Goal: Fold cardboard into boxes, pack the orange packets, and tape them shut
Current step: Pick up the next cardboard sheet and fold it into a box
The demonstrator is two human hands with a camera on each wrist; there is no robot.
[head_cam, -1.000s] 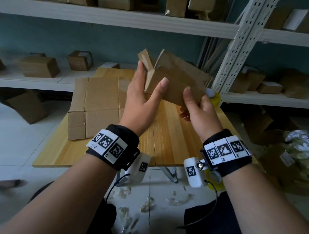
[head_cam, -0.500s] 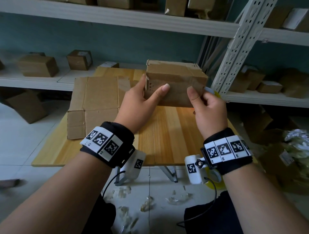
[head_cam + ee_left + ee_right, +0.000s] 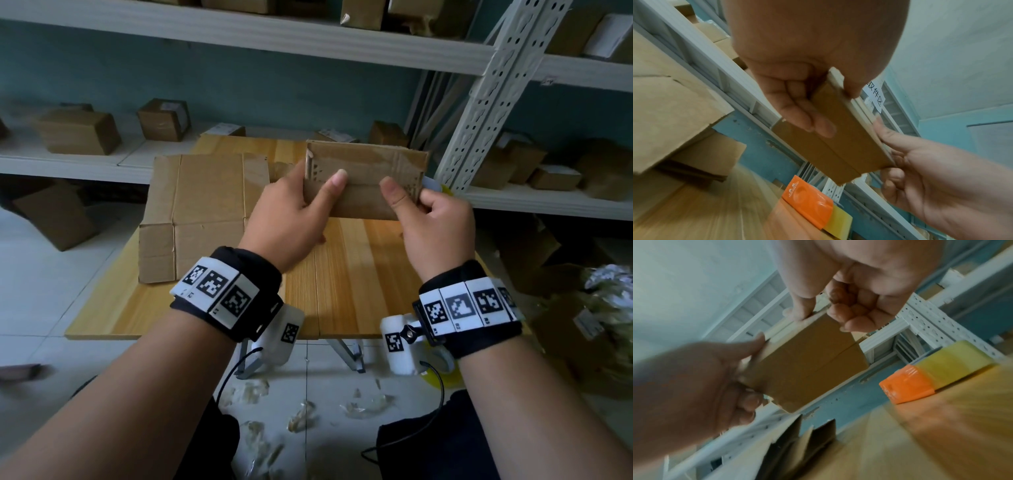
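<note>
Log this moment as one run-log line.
left hand: grips cardboard box | right hand: pinches box | orange packet: on table, unpacked

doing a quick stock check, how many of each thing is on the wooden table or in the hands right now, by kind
small cardboard box, held by left hand and right hand: 1
flattened cardboard stack on the table: 1
orange packet: 1
yellow tape roll: 1
total: 4

You wear black wristbands with white square-code tags. A white camera hangs under each wrist, trailing black cable. Arms are bare.
</note>
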